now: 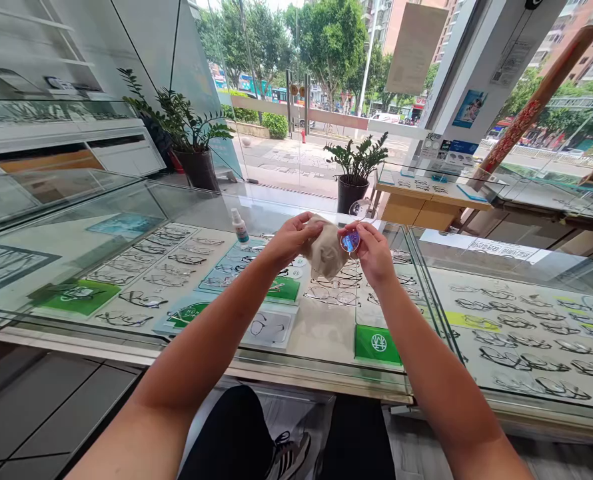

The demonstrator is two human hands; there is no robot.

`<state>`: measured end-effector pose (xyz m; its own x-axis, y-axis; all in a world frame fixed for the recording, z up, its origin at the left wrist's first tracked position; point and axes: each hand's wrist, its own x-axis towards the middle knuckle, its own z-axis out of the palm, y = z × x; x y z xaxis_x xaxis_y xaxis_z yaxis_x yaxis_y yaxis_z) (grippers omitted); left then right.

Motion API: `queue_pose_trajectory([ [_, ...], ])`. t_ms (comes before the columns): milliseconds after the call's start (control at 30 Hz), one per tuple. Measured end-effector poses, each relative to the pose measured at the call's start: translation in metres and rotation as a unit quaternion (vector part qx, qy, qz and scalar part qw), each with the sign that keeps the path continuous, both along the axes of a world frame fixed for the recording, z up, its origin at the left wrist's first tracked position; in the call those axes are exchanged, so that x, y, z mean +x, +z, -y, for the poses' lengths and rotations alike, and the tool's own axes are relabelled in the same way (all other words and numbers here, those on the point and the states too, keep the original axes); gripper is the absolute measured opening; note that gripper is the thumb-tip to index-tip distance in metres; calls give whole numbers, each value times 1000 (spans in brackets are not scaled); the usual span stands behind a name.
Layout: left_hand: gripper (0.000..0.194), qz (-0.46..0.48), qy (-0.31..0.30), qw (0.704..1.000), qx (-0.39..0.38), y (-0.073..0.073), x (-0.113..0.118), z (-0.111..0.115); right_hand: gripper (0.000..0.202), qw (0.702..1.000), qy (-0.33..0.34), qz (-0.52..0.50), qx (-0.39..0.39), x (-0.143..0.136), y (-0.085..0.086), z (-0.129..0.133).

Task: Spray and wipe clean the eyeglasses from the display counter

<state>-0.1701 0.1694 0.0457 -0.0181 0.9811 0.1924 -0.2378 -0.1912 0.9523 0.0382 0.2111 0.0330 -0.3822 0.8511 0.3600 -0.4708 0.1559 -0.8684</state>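
My left hand [297, 239] is closed on a crumpled beige cloth [327, 252], which hangs down in loose folds. Close on its right, my right hand [374, 252] pinches a pair of thin-rimmed eyeglasses [350, 241]. One round lens shows a blue-violet reflection beside the cloth; the other lens sticks up above my fingers. Whether cloth and lens touch, I cannot tell. Both hands are held above the glass counter. A small white spray bottle [239, 227] with a blue lower part stands on the counter, left of my hands.
Under the glass counter top [321, 333] lie rows of eyeglass frames [169, 247] and green cards [378, 343]. Another display case [521, 320] adjoins on the right. Potted plants [354, 180] stand beyond the counter by the window. My legs are close below the counter's front edge.
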Motion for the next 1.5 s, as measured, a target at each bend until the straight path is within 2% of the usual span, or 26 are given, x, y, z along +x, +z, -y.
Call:
queue_pose_trajectory([
  [300,51,-2,-53,998,-40,2,2,2,35,999,-14,34,1,1,0,0],
  [433,46,9,-21,999,-24,6,5,6,31,999,-25,36,19,1,2,1],
  [633,51,-7,14,1000,8,8,12,9,27,997,-43,34,59,0,4,2],
  [767,53,-32,9,999,21,6,16,10,24,998,-38,24,52,-1,1,0],
  [967,57,-51,-17,997,50,4,17,11,25,993,-60,57,86,-3,-4,-1],
  [1300,54,-79,-28,991,104,6,23,14,26,990,-76,80,93,-4,-2,6],
  [1500,53,-116,-32,988,95,4,24,15,28,991,-80,70,85,-5,-5,5],
])
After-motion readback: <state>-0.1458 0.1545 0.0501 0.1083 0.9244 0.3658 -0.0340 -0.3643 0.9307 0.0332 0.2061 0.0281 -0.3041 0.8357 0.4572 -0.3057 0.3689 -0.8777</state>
